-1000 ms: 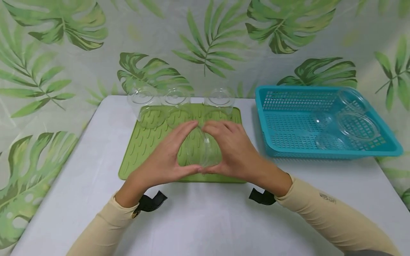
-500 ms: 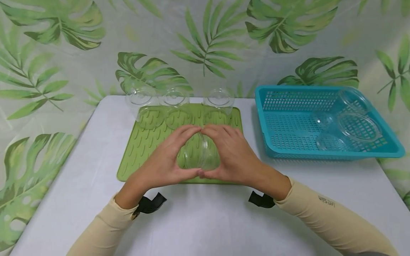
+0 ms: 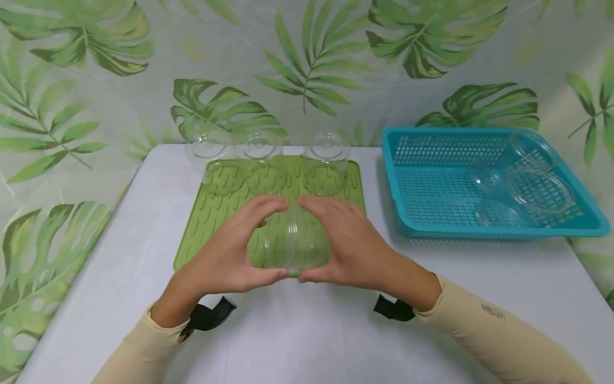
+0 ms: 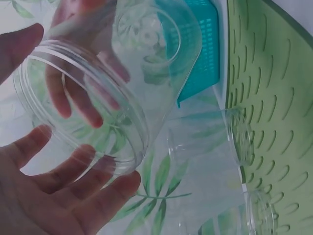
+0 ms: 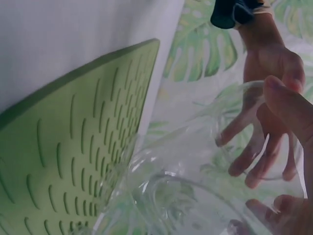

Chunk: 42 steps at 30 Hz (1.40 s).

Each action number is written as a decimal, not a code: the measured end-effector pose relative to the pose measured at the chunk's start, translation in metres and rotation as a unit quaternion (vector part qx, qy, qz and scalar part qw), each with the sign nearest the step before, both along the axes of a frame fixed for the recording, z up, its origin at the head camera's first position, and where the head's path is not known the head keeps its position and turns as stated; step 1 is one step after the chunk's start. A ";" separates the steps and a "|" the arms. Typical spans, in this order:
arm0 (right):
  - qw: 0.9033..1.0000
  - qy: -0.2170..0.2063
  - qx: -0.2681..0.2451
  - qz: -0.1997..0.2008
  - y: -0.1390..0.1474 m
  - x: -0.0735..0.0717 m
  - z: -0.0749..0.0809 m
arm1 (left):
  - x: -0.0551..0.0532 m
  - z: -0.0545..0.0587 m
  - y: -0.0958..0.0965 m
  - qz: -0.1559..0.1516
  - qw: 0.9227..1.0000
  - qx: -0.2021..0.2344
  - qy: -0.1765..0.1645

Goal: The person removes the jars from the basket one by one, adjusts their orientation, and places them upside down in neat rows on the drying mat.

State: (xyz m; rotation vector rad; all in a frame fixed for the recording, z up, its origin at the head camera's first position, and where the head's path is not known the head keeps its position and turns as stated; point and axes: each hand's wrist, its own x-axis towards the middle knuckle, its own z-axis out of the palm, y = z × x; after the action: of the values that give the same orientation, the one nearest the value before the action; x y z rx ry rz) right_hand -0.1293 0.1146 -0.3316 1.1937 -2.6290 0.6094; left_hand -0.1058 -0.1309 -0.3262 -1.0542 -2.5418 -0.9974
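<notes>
Between my two hands lies a clear jar (image 3: pixel 307 245) on its side, held above the green ridged mat (image 3: pixel 201 240). Its ringed rim points left and its base right. My left hand (image 3: pixel 225 253) spans the rim, with the thumb on the near side and fingers on the far side. In the left wrist view, the fingertips (image 4: pixel 129 180) touch the rim. My right hand (image 3: pixel 360 240) curves round the jar's body. Three similar clear jars (image 3: pixel 326 160) stand upside down along the mat's far edge.
A turquoise mesh basket (image 3: pixel 403 224) stands to the right on the white-covered table (image 3: pixel 307 330). Clear jars (image 3: pixel 542 189) lie at its right end. A leaf-patterned cloth (image 3: pixel 307 64) hangs behind the table.
My fingertips, touching each other earlier, have moved apart. The left hand has shifted left and towards me, and the jar has come slightly nearer me. The standing jars have not moved.
</notes>
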 end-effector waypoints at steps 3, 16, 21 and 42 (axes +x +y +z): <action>1.000 -0.025 -0.004 0.010 0.004 0.005 -0.001 | 0.004 0.001 -0.004 -0.018 1.000 0.001 0.010; 0.969 -0.181 -0.160 0.055 0.031 0.011 -0.034 | 0.014 0.002 -0.014 -0.029 0.998 0.023 -0.040; 0.959 -0.173 -0.210 0.082 0.033 0.009 -0.037 | 0.013 0.003 -0.015 -0.033 0.997 0.046 -0.060; 0.840 -0.263 -0.429 0.203 0.021 0.002 -0.038 | 0.001 -0.012 -0.012 -0.108 0.918 0.327 -0.195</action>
State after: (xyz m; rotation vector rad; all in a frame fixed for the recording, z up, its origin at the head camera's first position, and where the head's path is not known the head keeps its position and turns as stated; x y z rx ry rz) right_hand -0.1269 0.1355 -0.3697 1.3499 -1.9118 2.1625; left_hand -0.1046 -0.1432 -0.3378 -1.0017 -2.0731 -2.1054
